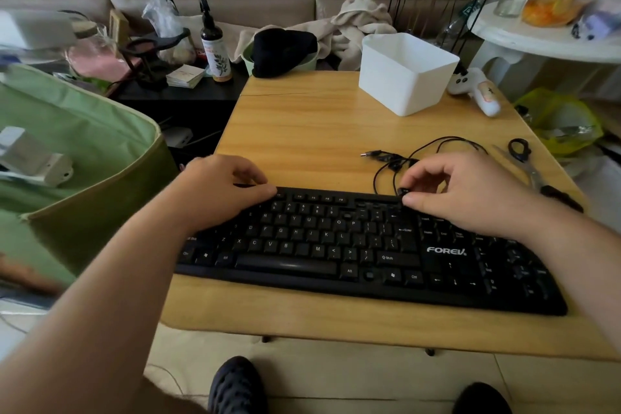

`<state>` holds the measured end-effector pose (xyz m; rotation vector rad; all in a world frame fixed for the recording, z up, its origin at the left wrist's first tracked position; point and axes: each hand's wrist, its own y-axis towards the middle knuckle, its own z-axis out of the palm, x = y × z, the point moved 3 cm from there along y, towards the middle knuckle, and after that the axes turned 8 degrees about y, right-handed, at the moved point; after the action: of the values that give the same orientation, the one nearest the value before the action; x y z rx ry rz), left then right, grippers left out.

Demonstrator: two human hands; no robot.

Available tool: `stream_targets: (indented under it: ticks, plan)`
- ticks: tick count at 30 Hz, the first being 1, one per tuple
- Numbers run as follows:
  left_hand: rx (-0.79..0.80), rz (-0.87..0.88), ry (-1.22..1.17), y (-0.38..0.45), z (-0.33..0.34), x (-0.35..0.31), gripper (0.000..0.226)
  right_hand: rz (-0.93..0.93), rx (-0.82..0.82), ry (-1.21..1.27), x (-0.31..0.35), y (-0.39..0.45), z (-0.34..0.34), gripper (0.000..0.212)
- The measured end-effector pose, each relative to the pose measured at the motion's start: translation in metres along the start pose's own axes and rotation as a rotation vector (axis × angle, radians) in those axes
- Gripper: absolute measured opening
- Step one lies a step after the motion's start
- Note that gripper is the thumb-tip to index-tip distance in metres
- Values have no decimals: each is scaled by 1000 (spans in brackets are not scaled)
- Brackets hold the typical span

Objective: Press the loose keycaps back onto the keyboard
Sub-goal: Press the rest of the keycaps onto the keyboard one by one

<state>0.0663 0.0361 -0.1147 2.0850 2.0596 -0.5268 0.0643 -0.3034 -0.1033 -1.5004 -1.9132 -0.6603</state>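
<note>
While right hand (460, 191) pinches keycap (403, 192), black keyboard (336, 245) (FOREV) shows top-row gaps.

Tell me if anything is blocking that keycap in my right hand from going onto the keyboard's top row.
Nothing visible does. The right hand pinches the keycap right at the keyboard top row. The black cable lies behind on the table, and the left hand rests at the far end.

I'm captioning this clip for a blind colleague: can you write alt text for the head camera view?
A person's right hand pinches a small black keycap at the top edge of a black keyboard on a wooden table, while the left hand rests on the keyboard's upper left corner. Behind lie a black cable, a white bin and scissors.
</note>
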Motion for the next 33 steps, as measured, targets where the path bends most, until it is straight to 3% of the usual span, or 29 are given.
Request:
stream_targets:
  ticks: [9,16,27,33]
  plan:
    - [31,-34,-122,11,6,-8,13,78,-41,147,5,13,18,14]
    - [16,-40,-78,16,10,-17,33,79,-22,115,5,12,21,13]
    - [-65,40,24,19,22,-57,11,74,94,30,16,17,28,14]
    - [-51,89,-10,21,36,-79,27,116,101,-13,22,21,33,9]
